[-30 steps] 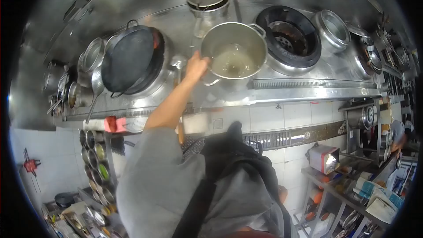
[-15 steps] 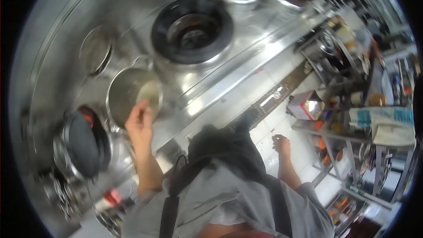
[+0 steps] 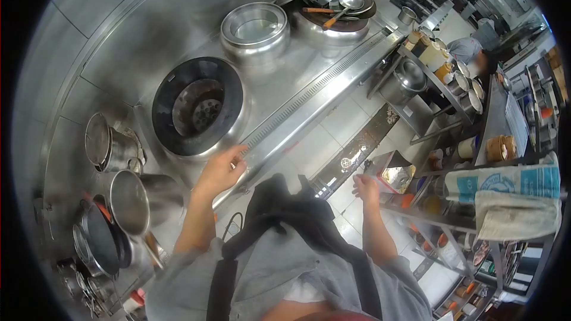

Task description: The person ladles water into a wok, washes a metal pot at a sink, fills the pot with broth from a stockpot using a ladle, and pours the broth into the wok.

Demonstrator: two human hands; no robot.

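My left hand (image 3: 221,172) is held over the front edge of the steel counter, fingers loosely curled and apart, with nothing in it. Nearest to it is the black-ringed burner (image 3: 199,107), just beyond. A deep steel pot (image 3: 132,202) stands to the left of that hand, not touched by it. Lower right of centre, my right hand (image 3: 366,188) hangs above the floor with its fingers partly spread and empty. Close beside it is a red and white square tin (image 3: 389,171).
Left lie a strainer on a pot (image 3: 98,139) and a dark wok (image 3: 100,238). Farther along the counter are a round steel basin (image 3: 254,27) and ladles (image 3: 351,2) on a wok. A shelf rack with cloths (image 3: 517,217) lines the right; another person (image 3: 464,50) is behind it.
The view has swung right along the counter. My left hand has come away from the pot, which now lies farther left. My right hand has come into view.
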